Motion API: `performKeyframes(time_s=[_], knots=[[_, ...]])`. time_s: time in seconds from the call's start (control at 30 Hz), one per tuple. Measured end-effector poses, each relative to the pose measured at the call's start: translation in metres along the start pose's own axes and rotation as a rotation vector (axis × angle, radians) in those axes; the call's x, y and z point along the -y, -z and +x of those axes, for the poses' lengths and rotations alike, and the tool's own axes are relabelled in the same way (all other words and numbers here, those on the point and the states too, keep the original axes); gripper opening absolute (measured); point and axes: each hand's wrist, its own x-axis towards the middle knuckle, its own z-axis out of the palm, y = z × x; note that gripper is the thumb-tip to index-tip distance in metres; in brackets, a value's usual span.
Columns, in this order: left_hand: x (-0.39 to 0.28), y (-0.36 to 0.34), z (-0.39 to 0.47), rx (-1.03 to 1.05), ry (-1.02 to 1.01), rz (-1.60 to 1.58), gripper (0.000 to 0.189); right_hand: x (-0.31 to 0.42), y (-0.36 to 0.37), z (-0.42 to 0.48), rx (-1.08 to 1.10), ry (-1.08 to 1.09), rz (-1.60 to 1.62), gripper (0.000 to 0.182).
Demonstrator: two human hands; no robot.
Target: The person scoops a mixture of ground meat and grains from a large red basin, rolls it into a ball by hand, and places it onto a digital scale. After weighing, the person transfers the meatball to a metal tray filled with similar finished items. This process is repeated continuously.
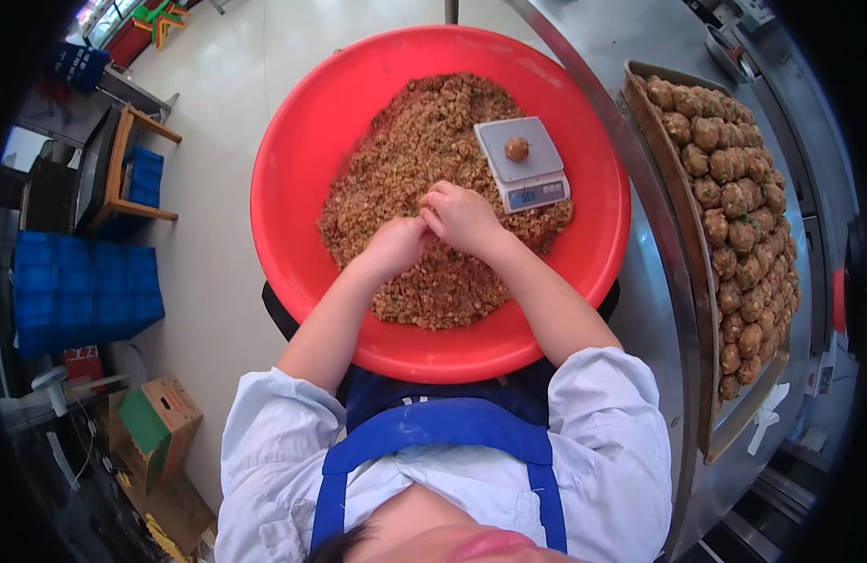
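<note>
My left hand and my right hand meet at the fingertips, fingers curled, over a broad heap of crumbly brown mixture flecked with green. Whatever might lie between the fingers is hidden by the hands. The heap fills the middle of a large round red plastic basin. To the right of my right hand, a white digital kitchen scale rests on the mixture, its display lit. One ball of the mixture sits on the scale's plate.
A metal tray of rows of similar balls stands on a steel worktable at right, its edge close beside the basin. On the left are stacked blue crates, a wooden stool and an opened cardboard box.
</note>
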Motion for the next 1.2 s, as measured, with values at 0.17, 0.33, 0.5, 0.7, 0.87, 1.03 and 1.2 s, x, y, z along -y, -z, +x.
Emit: performKeyframes(time_s=[0.17,0.33,0.5,0.7,0.87,1.03,1.2], knots=[[-0.002,-0.005,-0.003,0.102,0.033,-0.007,0.019,0.005,-0.011,-0.002,0.067,0.027,-0.058,0.018],[-0.008,0.004,-0.006,0.045,0.026,-0.022,0.020,0.009,-0.007,-0.001,0.052,-0.048,0.053,0.019],[-0.013,0.004,0.002,-0.030,-0.029,-0.060,0.022,-0.033,0.053,0.026,-0.362,-0.130,-0.392,0.027],[-0.021,0.008,-0.001,-0.041,0.003,-0.063,0.045,-0.140,0.053,0.019,-0.169,-0.297,-0.364,0.027],[-0.020,0.014,-0.015,0.008,-0.063,0.104,0.045,0.009,0.234,0.006,-0.326,-0.077,-0.354,0.027],[-0.024,0.006,-0.014,0.108,-0.080,0.097,0.044,-0.063,0.438,-0.059,-0.537,-0.407,-0.776,0.037],[-0.035,0.002,0.005,0.104,-0.111,0.130,0.041,-0.212,0.591,-0.174,-0.017,-0.880,-0.826,0.051]])
